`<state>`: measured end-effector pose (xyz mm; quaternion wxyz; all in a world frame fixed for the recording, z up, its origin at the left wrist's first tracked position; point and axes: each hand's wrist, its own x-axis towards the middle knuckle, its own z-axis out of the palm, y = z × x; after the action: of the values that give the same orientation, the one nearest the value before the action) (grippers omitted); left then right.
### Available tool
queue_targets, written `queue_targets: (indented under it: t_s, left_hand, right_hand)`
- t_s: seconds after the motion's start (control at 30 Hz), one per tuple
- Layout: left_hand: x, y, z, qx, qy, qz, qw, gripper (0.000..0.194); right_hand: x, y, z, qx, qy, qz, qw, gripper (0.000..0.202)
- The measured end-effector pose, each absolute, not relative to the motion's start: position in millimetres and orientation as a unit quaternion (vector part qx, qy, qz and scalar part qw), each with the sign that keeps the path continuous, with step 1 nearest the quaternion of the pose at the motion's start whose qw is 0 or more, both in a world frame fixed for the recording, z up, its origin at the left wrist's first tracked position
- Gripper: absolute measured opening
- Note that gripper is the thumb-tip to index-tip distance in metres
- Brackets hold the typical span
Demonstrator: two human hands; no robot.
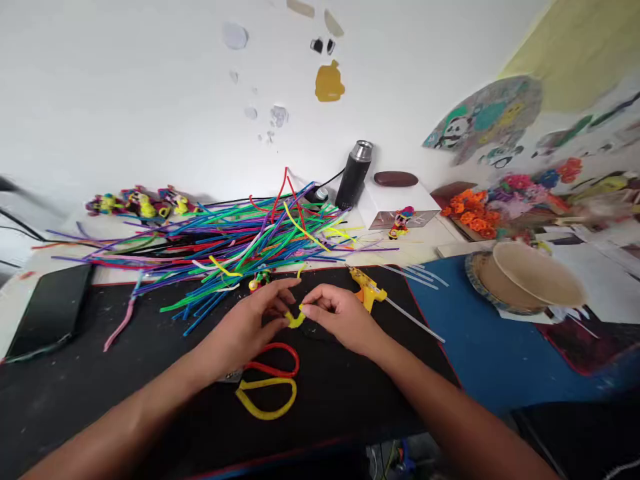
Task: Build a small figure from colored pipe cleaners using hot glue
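Note:
A short, curved yellow pipe cleaner (296, 323) hangs between my hands over the black mat. The thumb and fingers of my left hand (250, 319) close on its left end, and the other fingers bend above it. My right hand (345, 317) pinches the right end between thumb and curled fingers. Just below lie scissors with one red and one yellow handle (270, 417); my left forearm hides their blades. Behind my left hand is a small colourful figure (259, 277), partly covered. A yellow hot glue gun (367, 288) with a clear glue stick rests beyond my right hand.
Many coloured pipe cleaners (225, 237) are heaped along the back. Several small figures (145, 202) sit at the back left, above a dark tablet-like slab (50, 310). A black thermos (355, 175) and white box (397, 203) stand behind; a bowl (540, 273) is at right.

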<state>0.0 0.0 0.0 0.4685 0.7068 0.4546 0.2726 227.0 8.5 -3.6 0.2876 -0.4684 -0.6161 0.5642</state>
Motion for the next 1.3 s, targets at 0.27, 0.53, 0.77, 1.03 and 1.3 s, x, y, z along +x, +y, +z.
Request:
queue_targets:
  t_s: [0.27,0.53,0.77,1.03,1.3]
  left_hand:
    - [-2.2,0.2,11.2,0.742,0.424,0.276,0.44,0.059]
    - [-5.1,0.7,5.4,0.758,0.413,0.282,0.419,0.063]
    - [-6.1,0.6,5.1,0.779,0.414,0.28,0.379,0.063]
    - [-5.1,-2.2,7.9,0.796,0.409,0.285,0.344,0.066]
    - [-4.3,-5.5,7.5,0.817,0.407,0.283,0.296,0.069]
  right_hand:
    - [223.7,9.5,7.4,-0.467,-0.666,0.533,0.234,0.015]
    - [220.2,11.8,10.4,-0.479,-0.709,0.48,0.194,0.009]
    - [219.0,10.7,9.1,-0.483,-0.723,0.461,0.178,0.008]
    - [215.6,9.5,12.8,-0.494,-0.73,0.444,0.161,0.006]
    - [214.6,7.8,12.2,-0.496,-0.73,0.444,0.157,0.005]
